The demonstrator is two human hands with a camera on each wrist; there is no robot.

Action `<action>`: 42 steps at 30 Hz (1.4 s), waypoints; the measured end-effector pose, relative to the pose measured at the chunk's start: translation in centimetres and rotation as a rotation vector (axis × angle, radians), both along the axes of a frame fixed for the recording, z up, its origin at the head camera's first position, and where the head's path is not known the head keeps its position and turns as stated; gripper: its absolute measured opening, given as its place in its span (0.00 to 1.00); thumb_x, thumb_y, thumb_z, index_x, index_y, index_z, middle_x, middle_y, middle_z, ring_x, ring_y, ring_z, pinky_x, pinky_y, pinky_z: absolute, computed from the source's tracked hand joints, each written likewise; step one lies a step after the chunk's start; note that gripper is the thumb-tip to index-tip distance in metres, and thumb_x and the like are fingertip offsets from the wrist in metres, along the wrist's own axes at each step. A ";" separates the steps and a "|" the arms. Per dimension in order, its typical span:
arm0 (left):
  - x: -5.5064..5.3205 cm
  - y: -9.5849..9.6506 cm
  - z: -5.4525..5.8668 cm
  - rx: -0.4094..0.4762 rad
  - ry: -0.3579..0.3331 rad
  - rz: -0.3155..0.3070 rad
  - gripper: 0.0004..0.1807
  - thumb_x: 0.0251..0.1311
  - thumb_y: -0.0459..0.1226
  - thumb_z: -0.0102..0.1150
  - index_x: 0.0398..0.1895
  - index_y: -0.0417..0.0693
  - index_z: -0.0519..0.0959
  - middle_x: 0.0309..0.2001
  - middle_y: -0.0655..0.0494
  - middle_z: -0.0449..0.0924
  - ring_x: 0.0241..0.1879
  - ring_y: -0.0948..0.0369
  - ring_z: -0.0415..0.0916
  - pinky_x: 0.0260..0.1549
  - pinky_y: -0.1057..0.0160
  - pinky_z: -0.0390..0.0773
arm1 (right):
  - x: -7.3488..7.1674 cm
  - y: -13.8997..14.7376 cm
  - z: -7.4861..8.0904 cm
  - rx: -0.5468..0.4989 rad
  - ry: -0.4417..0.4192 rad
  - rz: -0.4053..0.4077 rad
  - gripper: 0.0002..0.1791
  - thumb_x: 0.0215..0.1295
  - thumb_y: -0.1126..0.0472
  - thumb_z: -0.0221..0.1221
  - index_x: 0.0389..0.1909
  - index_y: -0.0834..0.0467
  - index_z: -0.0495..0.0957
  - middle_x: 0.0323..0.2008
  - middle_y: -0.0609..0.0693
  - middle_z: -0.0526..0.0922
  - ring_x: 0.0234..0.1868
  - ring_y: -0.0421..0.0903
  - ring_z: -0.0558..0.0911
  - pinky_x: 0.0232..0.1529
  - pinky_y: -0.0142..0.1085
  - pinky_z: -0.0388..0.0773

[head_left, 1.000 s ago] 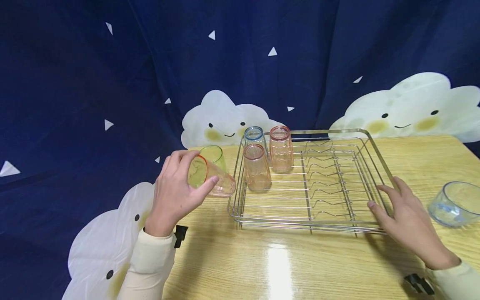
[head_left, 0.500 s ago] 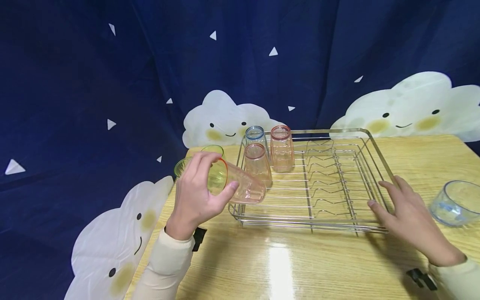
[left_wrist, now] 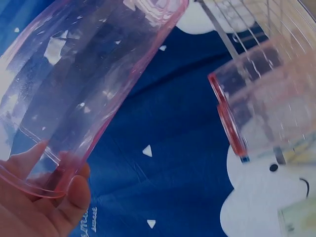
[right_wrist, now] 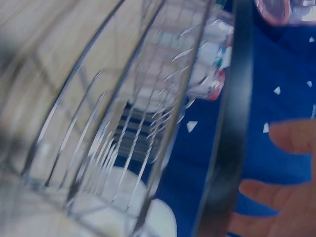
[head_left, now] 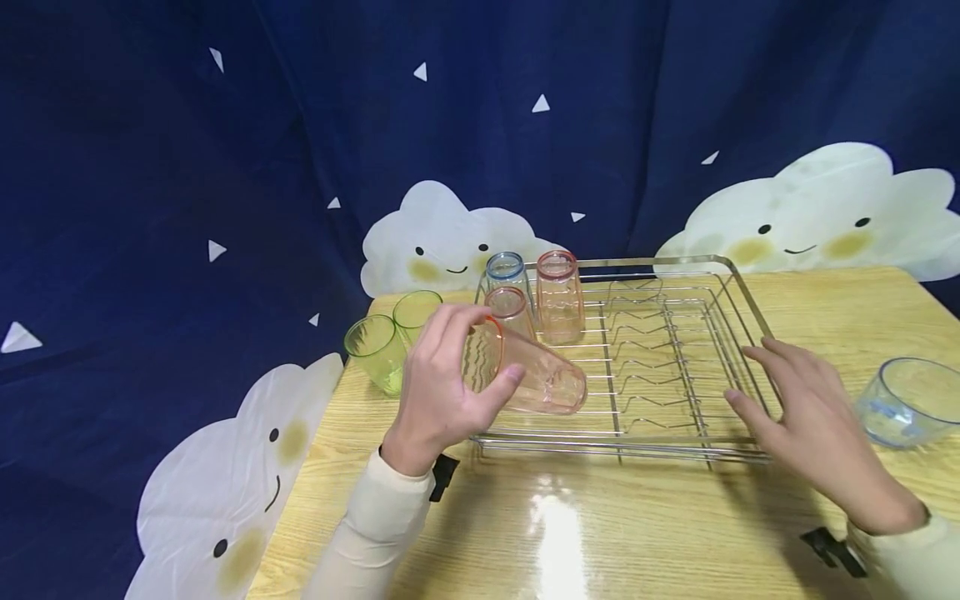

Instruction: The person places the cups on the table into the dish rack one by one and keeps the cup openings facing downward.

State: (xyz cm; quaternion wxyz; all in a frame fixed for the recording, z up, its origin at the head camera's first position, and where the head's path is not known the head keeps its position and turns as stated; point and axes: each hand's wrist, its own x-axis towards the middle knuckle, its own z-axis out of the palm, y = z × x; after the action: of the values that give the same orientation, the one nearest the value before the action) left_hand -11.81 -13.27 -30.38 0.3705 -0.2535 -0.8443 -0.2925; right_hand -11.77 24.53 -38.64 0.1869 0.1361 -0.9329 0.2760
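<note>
We see the left hand [head_left: 446, 396] with its fingers and thumb curled, grasping a pink glass [head_left: 546, 377] close to the orange-red rim. This glass is transparent and shiny, of tall form, and we notice that it is strongly tilted: its base points away from the left fingers, rightward and somewhat down, over the wire rack [head_left: 645, 262]. Beyond these fingers, three tumblers [head_left: 560, 300] stand in the rack. The right hand [head_left: 813, 417] has loosely extended fingers, holding nothing, beside the rack's edge; whether they touch it, we cannot tell.
</note>
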 end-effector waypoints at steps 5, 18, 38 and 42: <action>-0.2 1.4 -0.1 0.012 0.004 -0.046 0.31 0.55 0.58 0.54 0.49 0.41 0.79 0.44 0.49 0.81 0.42 0.55 0.79 0.42 0.59 0.80 | 0.4 -2.0 1.3 -0.065 0.084 0.070 0.29 0.63 0.59 0.64 0.64 0.65 0.71 0.65 0.70 0.71 0.65 0.71 0.65 0.71 0.61 0.53; -0.1 4.2 -0.5 0.009 0.104 -0.147 0.30 0.57 0.56 0.52 0.47 0.39 0.78 0.43 0.48 0.81 0.46 0.55 0.79 0.47 0.60 0.80 | 0.7 -6.1 2.2 -0.092 0.043 0.429 0.44 0.54 0.63 0.71 0.72 0.52 0.64 0.68 0.54 0.72 0.67 0.24 0.64 0.55 0.17 0.69; 0.1 4.9 -1.0 0.018 0.159 -0.198 0.35 0.65 0.60 0.42 0.49 0.37 0.77 0.43 0.46 0.81 0.41 0.55 0.79 0.43 0.64 0.80 | 1.2 -7.8 1.6 -0.245 0.013 0.493 0.48 0.44 0.67 0.75 0.70 0.57 0.66 0.53 0.55 0.83 0.52 0.25 0.76 0.56 0.15 0.70; 0.4 4.6 -1.2 0.000 0.116 -0.195 0.36 0.67 0.61 0.40 0.53 0.37 0.76 0.47 0.45 0.81 0.46 0.54 0.79 0.47 0.62 0.80 | 1.2 -7.8 1.8 -0.291 0.023 0.500 0.47 0.42 0.69 0.75 0.69 0.58 0.68 0.52 0.56 0.84 0.52 0.24 0.76 0.54 0.16 0.72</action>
State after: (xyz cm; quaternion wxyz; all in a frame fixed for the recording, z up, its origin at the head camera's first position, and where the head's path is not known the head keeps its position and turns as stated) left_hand -11.45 -8.69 -31.61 0.3886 -0.3510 -0.7928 -0.3119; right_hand -10.58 16.72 -36.81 0.1412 0.3368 -0.8189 0.4427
